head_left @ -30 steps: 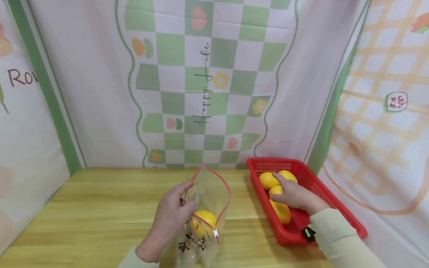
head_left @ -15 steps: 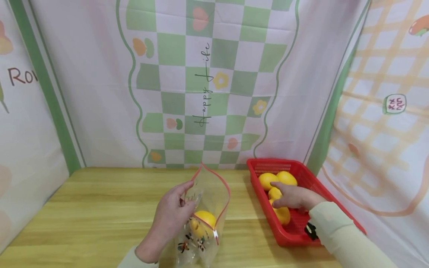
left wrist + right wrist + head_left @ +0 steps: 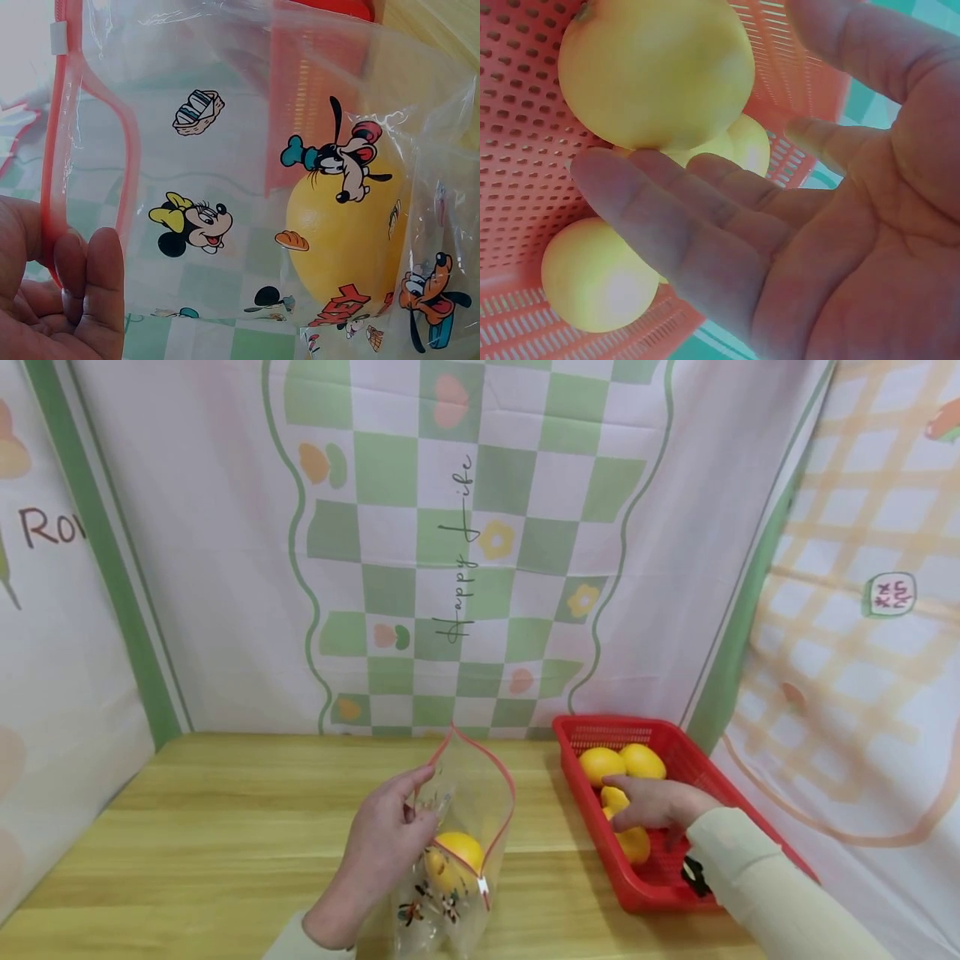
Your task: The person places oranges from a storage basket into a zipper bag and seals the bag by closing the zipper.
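Observation:
My left hand point(image 3: 386, 827) pinches the red-trimmed mouth of a clear zip bag point(image 3: 486, 793), which stands open on the table. One lemon point(image 3: 463, 847) lies inside the bag; cartoon figures are printed on the plastic, seen closely in the left wrist view. Over at the right, my right hand point(image 3: 663, 802) is inside a red basket point(image 3: 630, 897), above its nearer lemons and partly hiding them. In the right wrist view the fingers point(image 3: 705, 232) are extended and the thumb stands apart, close to a large lemon point(image 3: 660, 67). Nothing is gripped there.
Two more lemons sit at the basket's far end, a left one point(image 3: 602, 767) and a right one point(image 3: 643, 762). A wooden table point(image 3: 225, 835) extends left of the bag. Patterned cloth point(image 3: 487, 585) hangs behind and at both sides.
My right hand has drawn slightly nearer to me within the basket, uncovering more of the far lemons. The left hand and the bag stay in place.

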Motion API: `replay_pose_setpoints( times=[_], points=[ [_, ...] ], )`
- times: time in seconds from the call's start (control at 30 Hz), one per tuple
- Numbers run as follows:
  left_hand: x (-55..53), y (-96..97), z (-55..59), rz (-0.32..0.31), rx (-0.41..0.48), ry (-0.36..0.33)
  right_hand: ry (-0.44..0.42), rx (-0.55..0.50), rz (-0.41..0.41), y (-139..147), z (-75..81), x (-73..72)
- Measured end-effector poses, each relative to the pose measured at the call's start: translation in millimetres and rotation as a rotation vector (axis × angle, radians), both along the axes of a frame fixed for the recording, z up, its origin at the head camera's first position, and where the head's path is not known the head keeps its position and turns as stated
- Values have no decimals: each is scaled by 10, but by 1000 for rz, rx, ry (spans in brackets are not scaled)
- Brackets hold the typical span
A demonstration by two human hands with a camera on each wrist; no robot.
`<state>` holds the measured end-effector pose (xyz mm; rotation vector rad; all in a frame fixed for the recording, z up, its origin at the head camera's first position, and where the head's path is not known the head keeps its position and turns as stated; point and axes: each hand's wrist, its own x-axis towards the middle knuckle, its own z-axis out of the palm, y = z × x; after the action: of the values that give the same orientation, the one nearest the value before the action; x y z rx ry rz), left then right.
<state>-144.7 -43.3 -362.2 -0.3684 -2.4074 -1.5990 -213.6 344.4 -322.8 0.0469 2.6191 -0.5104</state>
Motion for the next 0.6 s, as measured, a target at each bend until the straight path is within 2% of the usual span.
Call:
replay_pose_setpoints(
  times=[0.37,0.6],
  points=[
    [-9,-8,16,3,-4,3,-44,45,29,-22,-21,-82],
    [-13,-13,14,2,-3,9,-78,61,-28,-54,-55,-89]
  ],
)
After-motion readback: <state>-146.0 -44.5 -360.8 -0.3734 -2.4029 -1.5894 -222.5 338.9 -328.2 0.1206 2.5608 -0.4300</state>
